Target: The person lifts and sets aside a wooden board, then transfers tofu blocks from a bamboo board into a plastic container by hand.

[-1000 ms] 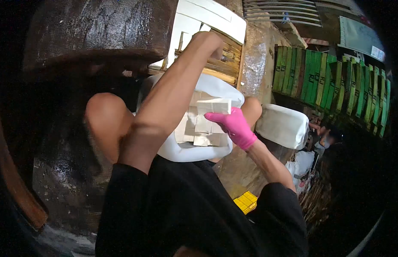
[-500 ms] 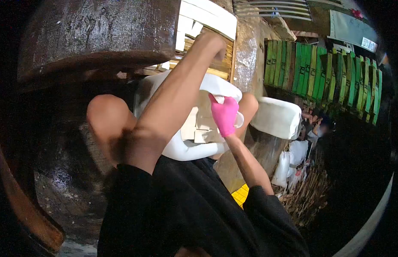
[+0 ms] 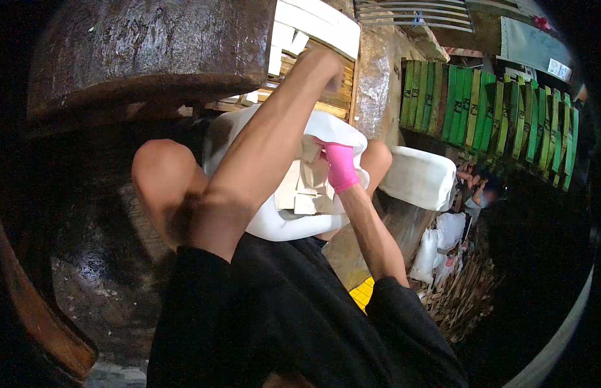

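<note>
One pink-gloved right hand [image 3: 341, 165] has dipped deeper into the white plastic tub [image 3: 273, 224], by pale blocks [image 3: 307, 204]; its grip is hidden.

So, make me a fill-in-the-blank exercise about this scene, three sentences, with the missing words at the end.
The close-fitting glove on the right hand is coloured ____.
The white plastic container, holding pale rectangular pieces, sits ____ the person's bare knees.
The green rectangular boards bear the black letters ____.

Missing words: pink; between; RJ.
</note>
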The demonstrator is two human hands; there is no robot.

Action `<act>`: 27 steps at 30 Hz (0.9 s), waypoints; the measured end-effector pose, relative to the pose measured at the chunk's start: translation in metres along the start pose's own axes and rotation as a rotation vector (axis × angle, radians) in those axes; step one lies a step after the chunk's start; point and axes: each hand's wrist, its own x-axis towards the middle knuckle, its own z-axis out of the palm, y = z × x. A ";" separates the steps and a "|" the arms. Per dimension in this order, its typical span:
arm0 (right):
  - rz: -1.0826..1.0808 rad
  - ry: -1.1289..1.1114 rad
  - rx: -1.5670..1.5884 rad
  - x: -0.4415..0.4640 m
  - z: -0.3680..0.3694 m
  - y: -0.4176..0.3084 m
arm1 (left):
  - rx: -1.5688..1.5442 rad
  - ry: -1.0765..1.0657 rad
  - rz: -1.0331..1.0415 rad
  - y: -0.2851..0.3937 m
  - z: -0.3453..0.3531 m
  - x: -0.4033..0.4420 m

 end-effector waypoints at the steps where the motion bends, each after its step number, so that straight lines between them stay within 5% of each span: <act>1: 0.013 0.005 0.036 -0.008 0.002 -0.009 | -0.023 0.009 -0.003 0.000 -0.001 -0.003; 11: 0.014 -0.035 0.075 -0.080 0.004 -0.074 | -0.004 0.029 0.053 -0.006 0.000 -0.004; 13: -0.156 0.003 -0.023 -0.075 0.002 -0.057 | -0.024 0.038 0.010 -0.007 0.000 -0.006; 17: 0.038 -0.158 -0.232 -0.072 -0.001 -0.072 | 0.030 0.068 0.075 -0.002 -0.004 -0.024; 20: -0.052 -0.144 -0.428 -0.075 -0.013 -0.063 | 0.111 0.086 0.060 0.005 -0.006 -0.035; 23: -0.778 -0.232 -0.748 -0.103 -0.018 -0.066 | 0.021 0.054 -0.001 -0.006 -0.001 -0.012; 27: -0.825 -0.556 -1.180 -0.103 -0.008 -0.081 | 0.073 -0.055 -0.047 0.001 -0.007 -0.001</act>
